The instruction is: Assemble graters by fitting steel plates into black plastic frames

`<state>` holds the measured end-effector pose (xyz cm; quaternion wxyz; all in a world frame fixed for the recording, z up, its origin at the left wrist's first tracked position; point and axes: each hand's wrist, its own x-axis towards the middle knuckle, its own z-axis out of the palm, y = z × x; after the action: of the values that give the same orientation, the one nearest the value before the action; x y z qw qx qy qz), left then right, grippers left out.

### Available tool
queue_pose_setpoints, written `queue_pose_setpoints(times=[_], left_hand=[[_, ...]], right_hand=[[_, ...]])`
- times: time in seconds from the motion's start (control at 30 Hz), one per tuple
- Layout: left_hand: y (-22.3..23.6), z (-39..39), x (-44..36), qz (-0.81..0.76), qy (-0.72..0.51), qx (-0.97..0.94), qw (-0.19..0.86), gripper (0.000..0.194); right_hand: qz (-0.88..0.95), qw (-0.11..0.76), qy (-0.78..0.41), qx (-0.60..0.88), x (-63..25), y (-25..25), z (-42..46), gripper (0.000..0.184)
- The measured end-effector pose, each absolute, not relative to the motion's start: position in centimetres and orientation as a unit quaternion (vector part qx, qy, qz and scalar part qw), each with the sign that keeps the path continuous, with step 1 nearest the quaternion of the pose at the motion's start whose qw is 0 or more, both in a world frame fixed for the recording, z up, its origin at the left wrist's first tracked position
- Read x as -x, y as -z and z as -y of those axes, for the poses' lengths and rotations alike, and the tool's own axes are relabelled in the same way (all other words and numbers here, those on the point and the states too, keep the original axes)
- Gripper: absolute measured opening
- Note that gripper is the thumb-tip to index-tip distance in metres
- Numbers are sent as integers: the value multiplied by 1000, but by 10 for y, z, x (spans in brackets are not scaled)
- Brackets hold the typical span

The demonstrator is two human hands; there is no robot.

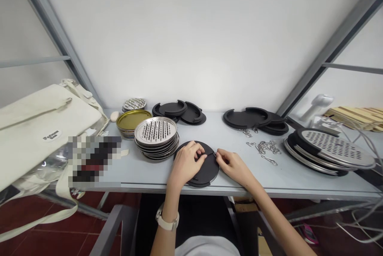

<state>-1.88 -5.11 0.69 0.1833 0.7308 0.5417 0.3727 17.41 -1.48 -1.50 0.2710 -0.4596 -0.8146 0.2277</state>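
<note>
A black round disc [206,170] lies flat at the table's front edge. My left hand [188,162] rests over its left side with bent fingers, holding it; whatever may be under the fingertips is hidden. At the disc's right edge my right hand [231,164] is closed in a pinch on a small metal clip [214,154], which touches a thin dark strip on the disc. Left of the disc stands a stack of round metal grater plates [159,131]. Several loose metal clips [266,147] lie in a pile to the right of my right hand.
Gold-coloured round lids [133,119], a small grater stack [134,103] and black rimmed discs [169,108] stand along the wall. More black discs [247,118] sit behind the clips. Assembled graters [338,148] are stacked right; a cream bag [50,124] fills the left.
</note>
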Motion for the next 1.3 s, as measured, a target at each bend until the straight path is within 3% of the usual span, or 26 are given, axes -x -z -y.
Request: queue_pose_setpoints(times=[1.3], left_hand=[[-10,51,21,-518,-363,-748,200,3]], right_hand=[[810,284,-232,457,-175,15,14,32]])
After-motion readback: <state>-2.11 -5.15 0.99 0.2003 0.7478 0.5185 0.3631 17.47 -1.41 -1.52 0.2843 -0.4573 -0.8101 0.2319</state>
